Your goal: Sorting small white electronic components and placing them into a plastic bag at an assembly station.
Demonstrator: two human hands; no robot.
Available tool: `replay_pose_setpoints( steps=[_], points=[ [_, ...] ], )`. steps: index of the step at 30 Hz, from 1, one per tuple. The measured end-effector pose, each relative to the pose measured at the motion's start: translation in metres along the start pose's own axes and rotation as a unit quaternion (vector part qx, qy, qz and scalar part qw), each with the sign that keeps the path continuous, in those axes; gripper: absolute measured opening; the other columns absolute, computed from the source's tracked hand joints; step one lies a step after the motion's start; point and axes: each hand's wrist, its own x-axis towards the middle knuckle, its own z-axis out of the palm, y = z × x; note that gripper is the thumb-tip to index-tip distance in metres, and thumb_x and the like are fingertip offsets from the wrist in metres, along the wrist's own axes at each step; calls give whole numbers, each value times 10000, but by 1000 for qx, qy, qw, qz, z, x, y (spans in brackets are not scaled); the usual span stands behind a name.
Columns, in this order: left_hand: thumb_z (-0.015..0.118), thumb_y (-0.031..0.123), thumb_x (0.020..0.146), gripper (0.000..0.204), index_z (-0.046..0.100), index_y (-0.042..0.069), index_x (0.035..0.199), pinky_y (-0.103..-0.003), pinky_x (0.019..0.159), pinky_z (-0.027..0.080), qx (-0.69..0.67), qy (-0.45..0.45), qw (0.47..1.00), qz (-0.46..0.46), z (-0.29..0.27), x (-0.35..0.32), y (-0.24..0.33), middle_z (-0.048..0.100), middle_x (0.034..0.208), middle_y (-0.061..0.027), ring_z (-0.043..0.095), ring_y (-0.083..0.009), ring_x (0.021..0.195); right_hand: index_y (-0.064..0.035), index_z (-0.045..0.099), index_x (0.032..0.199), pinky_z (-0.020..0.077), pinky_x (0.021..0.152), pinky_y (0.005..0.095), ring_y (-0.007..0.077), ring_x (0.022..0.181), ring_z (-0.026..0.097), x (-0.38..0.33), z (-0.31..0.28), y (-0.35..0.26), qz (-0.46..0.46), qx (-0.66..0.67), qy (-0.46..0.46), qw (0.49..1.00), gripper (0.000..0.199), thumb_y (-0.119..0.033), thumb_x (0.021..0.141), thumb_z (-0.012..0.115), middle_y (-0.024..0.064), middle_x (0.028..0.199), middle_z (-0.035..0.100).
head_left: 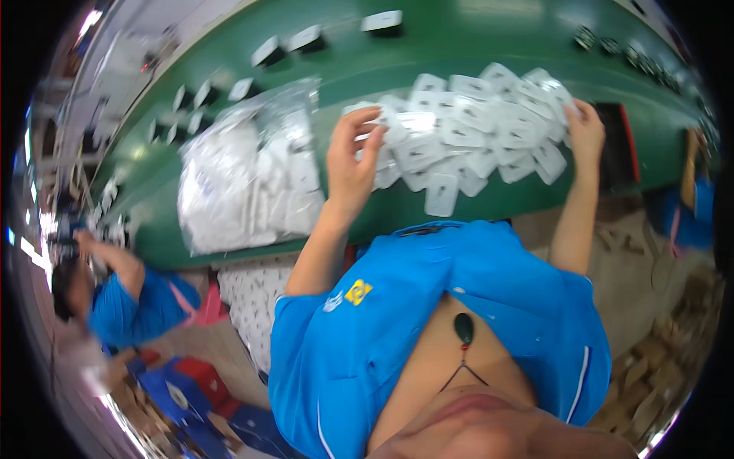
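A heap of flat, translucent-white plastic pieces (459,126) with rounded corners and small dark marks lies spread on the green table in front of me. At its left end is my left hand (353,157), fingers bent and thumb apart, beside a white piece and closed on nothing that I can see. My right hand (586,131) reaches the heap's right end. Its fingertips are bent together at the edge of one white plastic piece (556,96). Left of the heap rests a clear plastic bag (245,176) filled with more white pieces.
The green table (451,46) carries several black-and-white small boxes (306,38) along its far left side. Round dark parts (609,46) line the far right. A black tray with a red edge (618,145) sits by my right hand. Co-workers (138,298) are at both sides.
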Motion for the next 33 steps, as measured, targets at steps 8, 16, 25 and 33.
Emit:
replay_pose_setpoints(
  steps=[8, 16, 25, 33],
  points=[
    [557, 13, 842, 124, 583, 22, 963, -256, 638, 486, 180, 183, 966, -21, -78, 7, -10, 604, 936, -69, 589, -157, 717, -46, 652, 1049, 470, 698, 268, 182, 749, 585, 2, -13, 13, -13, -67, 11, 998, 292, -237, 828, 651, 72, 887, 638],
    [634, 89, 755, 230, 598, 28, 974, -370, 777, 468, 602, 112, 789, 35, -141, 24, -50, 612, 927, -97, 556, -295, 877, -92, 665, 1016, 476, 707, 326, 218, 785, 608, 21, -83, 56, -59, -215, 176, 959, 279, -308, 845, 620, 78, 898, 649],
    [665, 109, 732, 283, 593, 13, 988, -371, 821, 462, 534, -14, 845, 33, -139, 64, -69, 619, 979, -123, 555, -321, 944, -57, 665, 932, 474, 706, 335, 236, 767, 613, 50, -106, 168, 79, -271, -60, 957, 275, -312, 843, 608, 73, 880, 667],
    [686, 93, 712, 258, 604, 13, 943, -359, 777, 465, 449, -83, 872, -176, -154, 68, -51, 624, 870, -130, 567, -286, 844, -54, 660, 899, 467, 683, 333, 227, 732, 596, 19, -96, 92, 109, -275, -10, 955, 259, -302, 849, 603, 40, 845, 660]
  ],
)
